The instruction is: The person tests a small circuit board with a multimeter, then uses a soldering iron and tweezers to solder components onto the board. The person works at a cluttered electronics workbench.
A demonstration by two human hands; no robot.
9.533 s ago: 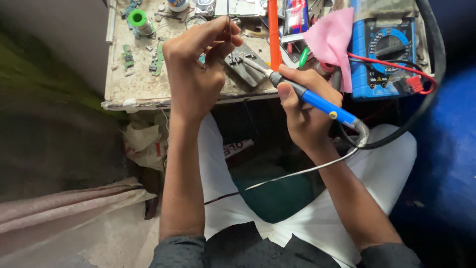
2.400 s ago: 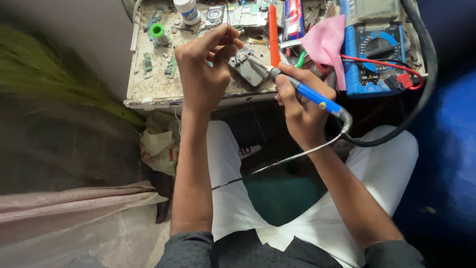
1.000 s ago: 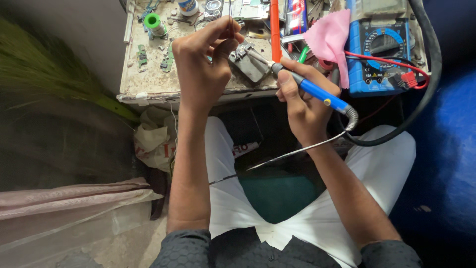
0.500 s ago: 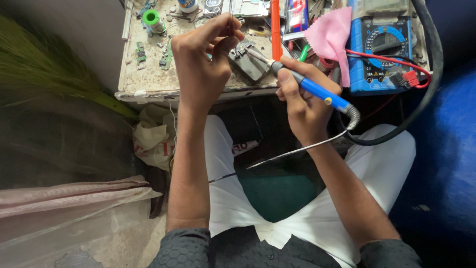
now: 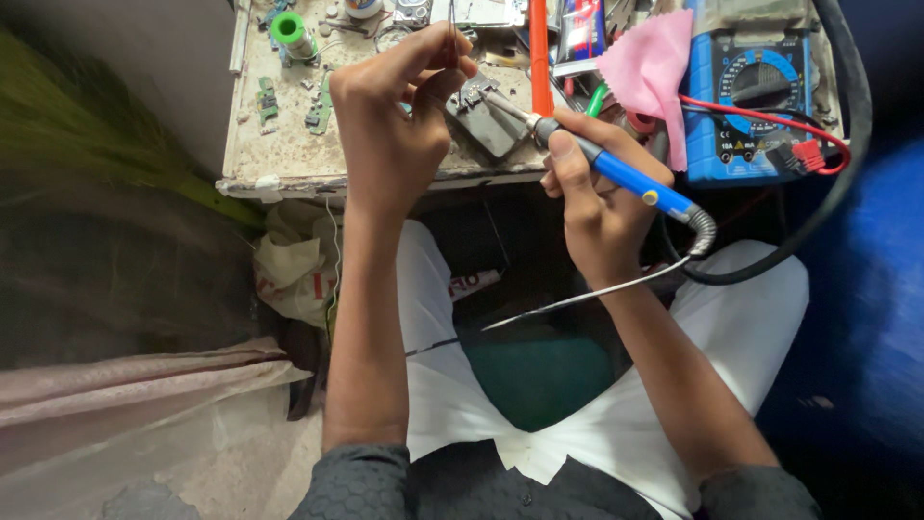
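Observation:
My right hand (image 5: 589, 197) grips a blue-handled soldering iron (image 5: 616, 173) like a pen, its metal tip resting on a small grey metal part (image 5: 486, 120) on the workbench. My left hand (image 5: 393, 125) hovers just left of that part, thumb and fingers pinched on a thin tool or wire (image 5: 450, 21) that sticks up past the fingertips. The iron's black cord (image 5: 770, 260) loops off to the right, and a thin grey wire (image 5: 577, 297) runs across my lap.
The worn workbench (image 5: 289, 159) holds a green solder spool (image 5: 287, 29), small circuit boards (image 5: 318, 106), an orange tool (image 5: 539, 48), a pink cloth (image 5: 650, 67) and a blue multimeter (image 5: 756, 96) with red leads. A crumpled bag (image 5: 294, 274) lies below the bench edge.
Both hands stay at the grey part with only small shifts; the view has drifted slightly, and the iron's tip remains on the part.

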